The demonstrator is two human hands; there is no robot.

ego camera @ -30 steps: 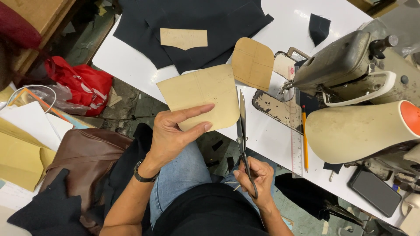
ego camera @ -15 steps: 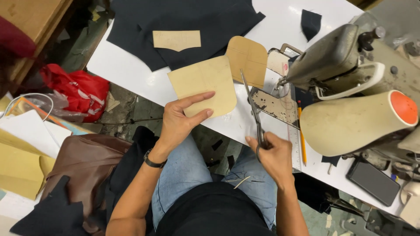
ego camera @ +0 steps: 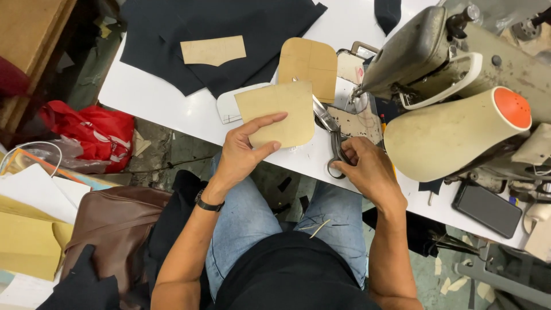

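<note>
**Holding a card pattern and shears at the sewing table**

Pinching the tan card (ego camera: pixel 278 113) in my left hand (ego camera: pixel 244 150), I have the thumb under its near edge and the fingers spread on top, clamped on the card. It lies on the white table (ego camera: pixel 149 97), near the front edge, just left of the shears (ego camera: pixel 332 135). My right hand (ego camera: pixel 367 169) is closed through the shears' handles, blades pointing far, beside the card's right edge.

Far of the card sits a second card (ego camera: pixel 309 68) with rounded corners, and partly under my card a white template (ego camera: pixel 229 106). Dark fabric (ego camera: pixel 229 28) covers the far left of the table with a small tan piece (ego camera: pixel 213 50) on it. The sewing machine (ego camera: pixel 453 74) crowds the right side, its foot close to the shears' tips. A phone (ego camera: pixel 488 209) lies near right. On the floor left are a red bag (ego camera: pixel 94 132) and a brown bag (ego camera: pixel 112 227).

My card is flat, plain tan, roughly square with rounded near corners.
</note>
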